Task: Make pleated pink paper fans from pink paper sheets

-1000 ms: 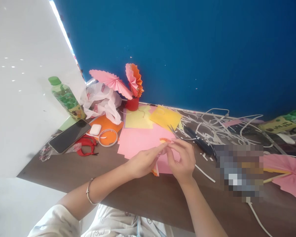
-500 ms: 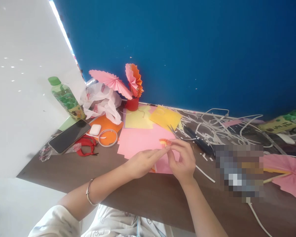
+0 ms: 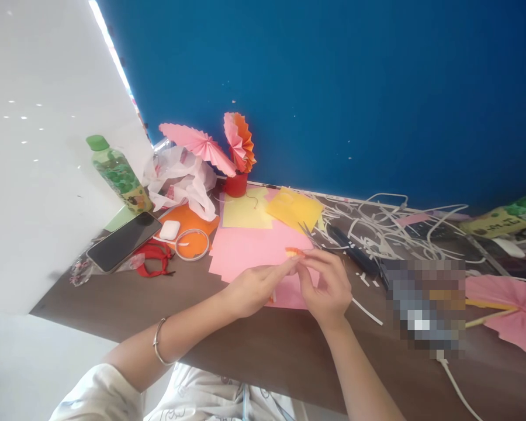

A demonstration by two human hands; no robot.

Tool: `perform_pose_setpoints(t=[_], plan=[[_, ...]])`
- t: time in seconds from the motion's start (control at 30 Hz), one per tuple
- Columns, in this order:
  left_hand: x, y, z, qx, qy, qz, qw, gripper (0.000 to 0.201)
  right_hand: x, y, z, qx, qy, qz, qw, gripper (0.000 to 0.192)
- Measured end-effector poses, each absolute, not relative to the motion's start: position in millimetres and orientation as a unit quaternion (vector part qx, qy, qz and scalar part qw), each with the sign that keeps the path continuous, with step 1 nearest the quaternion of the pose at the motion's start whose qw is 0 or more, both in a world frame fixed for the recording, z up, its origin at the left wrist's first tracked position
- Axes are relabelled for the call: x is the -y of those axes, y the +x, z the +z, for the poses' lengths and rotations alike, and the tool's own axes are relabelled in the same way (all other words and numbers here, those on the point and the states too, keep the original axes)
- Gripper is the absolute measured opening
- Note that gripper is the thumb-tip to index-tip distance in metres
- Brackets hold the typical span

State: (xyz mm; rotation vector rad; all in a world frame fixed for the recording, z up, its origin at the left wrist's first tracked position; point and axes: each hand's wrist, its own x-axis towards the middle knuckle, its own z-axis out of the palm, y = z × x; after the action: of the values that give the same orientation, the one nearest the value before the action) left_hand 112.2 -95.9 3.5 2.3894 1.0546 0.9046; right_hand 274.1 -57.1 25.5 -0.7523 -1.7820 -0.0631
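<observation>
In the head view, the person's left hand (image 3: 252,287) and right hand (image 3: 328,286) meet over the pink paper sheet (image 3: 254,248) on the worktop (image 3: 245,345). Between them they pinch a small folded paper strip (image 3: 294,252), orange and pink. The grip of each hand is narrow, fingertips closed on the strip. It is held just above the sheet, probably so that both hands can press its pleats flat against each other while the sheet stays clear beneath.

Only the strip's upper end shows past the fingertips; a bit of its lower edge peeks out below the left hand. Its long axis seems to run from near the person up and away toward the blue wall (image 3: 333,88), tilted slightly right, though the hands cover most of it.

Scissors (image 3: 309,234) lie just beyond the hands, within easy reach. Pleated paper fans (image 3: 214,146) stand in a red cup (image 3: 235,185) by the wall.
</observation>
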Motion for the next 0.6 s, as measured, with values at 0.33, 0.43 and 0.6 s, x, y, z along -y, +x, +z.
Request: perform_pose_setpoints(t=[0.33, 0.43, 0.6], plan=[[94.0, 114.1, -1.0, -0.388, 0.832, 0.342, 0.200, 0.069, 58.2, 272.4, 23.9, 0.757, -0.318, -0.007, 0.572, 0.022], [93.5, 114.7, -0.2, -0.390, 0.827, 0.346, 0.209, 0.068, 58.5, 273.2, 22.6, 0.758, -0.321, -0.008, 0.568, 0.021], [93.6, 114.5, 2.3, -0.386, 0.825, 0.347, 0.224, 0.065, 59.2, 273.6, 22.6, 0.758, -0.330, -0.023, 0.562, 0.019]])
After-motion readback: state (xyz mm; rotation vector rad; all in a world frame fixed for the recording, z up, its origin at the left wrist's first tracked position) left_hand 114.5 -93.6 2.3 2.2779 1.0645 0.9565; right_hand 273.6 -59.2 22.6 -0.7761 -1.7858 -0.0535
